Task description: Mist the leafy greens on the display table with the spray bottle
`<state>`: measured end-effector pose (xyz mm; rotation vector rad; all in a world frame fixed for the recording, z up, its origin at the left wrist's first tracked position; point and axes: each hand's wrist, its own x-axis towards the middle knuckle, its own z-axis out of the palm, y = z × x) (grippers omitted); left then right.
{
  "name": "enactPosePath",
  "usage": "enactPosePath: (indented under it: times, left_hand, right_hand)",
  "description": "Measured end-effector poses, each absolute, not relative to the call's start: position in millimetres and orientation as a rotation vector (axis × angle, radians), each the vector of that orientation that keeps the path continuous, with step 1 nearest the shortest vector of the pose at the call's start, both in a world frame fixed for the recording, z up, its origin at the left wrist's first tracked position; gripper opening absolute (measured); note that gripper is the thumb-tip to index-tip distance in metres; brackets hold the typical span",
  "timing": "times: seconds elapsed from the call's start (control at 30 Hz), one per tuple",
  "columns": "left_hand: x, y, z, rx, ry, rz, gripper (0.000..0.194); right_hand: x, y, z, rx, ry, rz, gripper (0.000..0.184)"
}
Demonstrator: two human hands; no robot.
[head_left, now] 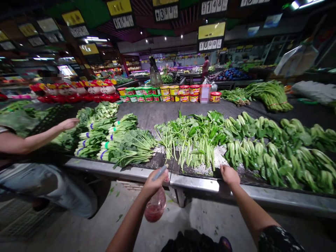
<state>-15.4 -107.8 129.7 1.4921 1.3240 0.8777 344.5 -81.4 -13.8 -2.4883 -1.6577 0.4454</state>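
Note:
My left hand (153,180) is wrapped round the top of a spray bottle (155,208), in front of the stand's metal edge. The bottle has a grey head and a clear, rounded body with pinkish liquid low inside. Over the metal edge (194,182) is my right hand (230,176), its fingers curled; what they hold, if anything, is hidden. Just beyond it lie loose, long-stemmed leafy greens (194,140) and, to the right, rows of bok choy (270,154). Left of the loose greens are bundles of leafy greens (128,143), some bound with purple or green tape.
A person's arm (39,138) reaches over the stand at the left. Stacked tubs (173,92) and red figurines (89,90) line its back. Long green bundles (270,94) lie at the back right. Price signs (211,36) hang overhead.

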Motion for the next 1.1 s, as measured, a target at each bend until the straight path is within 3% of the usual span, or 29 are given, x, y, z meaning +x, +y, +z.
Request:
enactPosePath:
  times: [0.37, 0.83, 1.1]
  left_hand:
    - [-7, -99, 147, 1.57, 1.252, 0.921, 0.044]
    - [5, -96, 134, 1.63, 1.197, 0.68, 0.044]
    - [14, -99, 149, 1.613, 1.109, 0.807, 0.042]
  right_hand:
    - [345, -79, -12, -2.502, -1.591, 0.472, 0.055]
    - [344, -78, -11, -2.507, -1.571, 0.484, 0.055]
    - [343, -77, -9, -2.516, -1.562, 0.489, 0.052]
